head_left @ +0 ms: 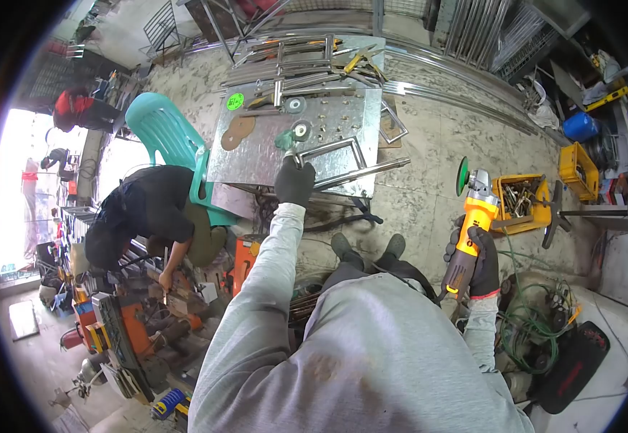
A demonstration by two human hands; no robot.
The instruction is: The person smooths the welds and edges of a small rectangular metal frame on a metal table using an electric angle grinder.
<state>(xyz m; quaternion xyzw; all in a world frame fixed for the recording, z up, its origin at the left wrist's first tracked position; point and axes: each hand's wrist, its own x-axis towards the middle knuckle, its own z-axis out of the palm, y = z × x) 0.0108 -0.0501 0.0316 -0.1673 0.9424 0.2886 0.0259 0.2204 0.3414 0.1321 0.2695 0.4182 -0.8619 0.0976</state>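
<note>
My left hand (294, 182), in a dark glove, is closed round one end of a shiny metal tube frame (358, 153) lying at the near edge of the metal-topped table (256, 164). A long tube of it juts past the table's right side. In my right hand (484, 261), also gloved, is a yellow angle grinder (479, 215), held upright off the table. Its green disc (462, 176) faces left. Beyond my left hand lie a grinding disc (301, 130) and a crumpled greenish piece (283, 140).
Pliers (357, 60) and several metal tubes lie at the table's far end. A green plastic chair (166, 123) and a crouching co-worker (144, 213) are at the left. At right stand a yellow crate (542, 193) of metal pieces and tangled green cable (527, 328).
</note>
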